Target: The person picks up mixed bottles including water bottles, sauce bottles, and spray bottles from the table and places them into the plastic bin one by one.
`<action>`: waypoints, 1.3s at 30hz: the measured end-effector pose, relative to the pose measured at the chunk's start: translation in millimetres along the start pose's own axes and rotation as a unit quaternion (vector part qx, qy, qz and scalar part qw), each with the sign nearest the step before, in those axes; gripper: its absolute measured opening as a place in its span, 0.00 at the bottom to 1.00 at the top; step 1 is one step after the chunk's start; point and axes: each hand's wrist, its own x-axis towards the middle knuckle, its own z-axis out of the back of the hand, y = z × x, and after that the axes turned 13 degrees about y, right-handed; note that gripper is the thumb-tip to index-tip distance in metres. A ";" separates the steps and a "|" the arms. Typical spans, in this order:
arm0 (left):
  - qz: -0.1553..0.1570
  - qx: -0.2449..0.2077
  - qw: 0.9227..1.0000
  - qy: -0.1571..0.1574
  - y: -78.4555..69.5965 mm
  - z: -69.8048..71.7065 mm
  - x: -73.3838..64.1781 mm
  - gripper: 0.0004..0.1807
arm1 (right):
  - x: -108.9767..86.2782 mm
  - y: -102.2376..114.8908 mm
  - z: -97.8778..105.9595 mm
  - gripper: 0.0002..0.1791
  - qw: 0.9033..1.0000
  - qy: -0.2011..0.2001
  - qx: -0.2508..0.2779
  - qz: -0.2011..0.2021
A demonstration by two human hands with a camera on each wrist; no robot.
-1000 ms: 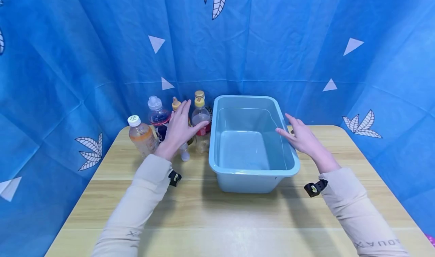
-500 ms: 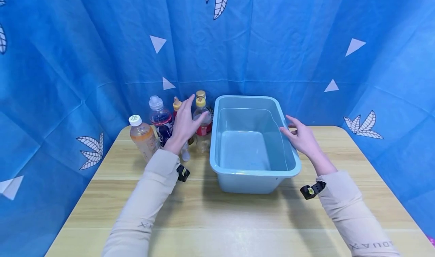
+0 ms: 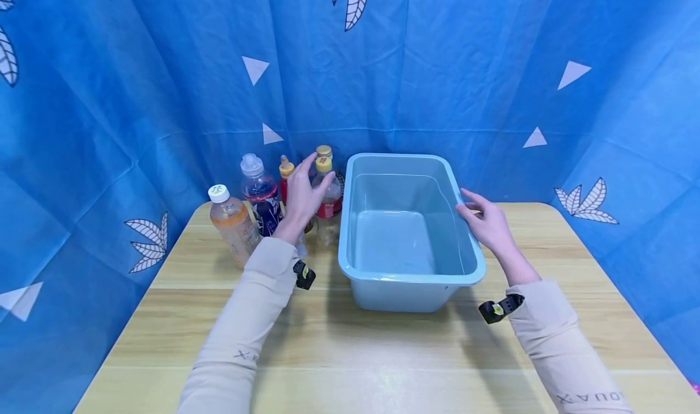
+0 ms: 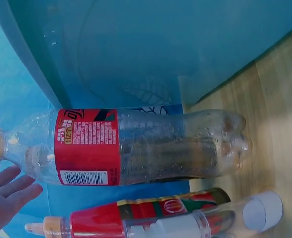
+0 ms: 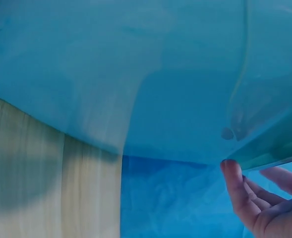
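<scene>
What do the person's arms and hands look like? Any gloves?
The left sleeve and right sleeve are cream, with dark letters. By each cuff sits a little black box with a yellowish mark; the right one shows its black strap. The left hand and right hand wear no gloves.

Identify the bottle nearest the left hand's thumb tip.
The clear, yellow-capped bottle with the red barcoded label: its cap shows right by the thumb of the left hand. The gold-capped bottle is behind it; all others stand to its left.
</scene>
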 end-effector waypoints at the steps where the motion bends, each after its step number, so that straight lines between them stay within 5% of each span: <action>1: 0.000 -0.007 1.000 -0.001 0.0 -0.5 0.4 0.29 | -0.1 -0.4 -0.1 0.29 1.000 -0.002 0.004 -0.001; 29: -0.002 -0.052 0.998 -0.035 -8.9 8.3 -1.2 0.23 | 2.5 -9.3 -5.9 0.27 0.992 -0.027 0.120 -0.016; 35: -0.021 -0.044 0.998 -0.040 -17.3 17.3 -2.7 0.22 | 2.3 -9.0 -5.3 0.28 0.981 -0.019 0.191 -0.016; 39: -0.025 -0.033 0.998 -0.037 -21.4 23.3 -3.4 0.22 | 1.0 -7.2 -3.7 0.30 0.960 0.002 0.281 -0.016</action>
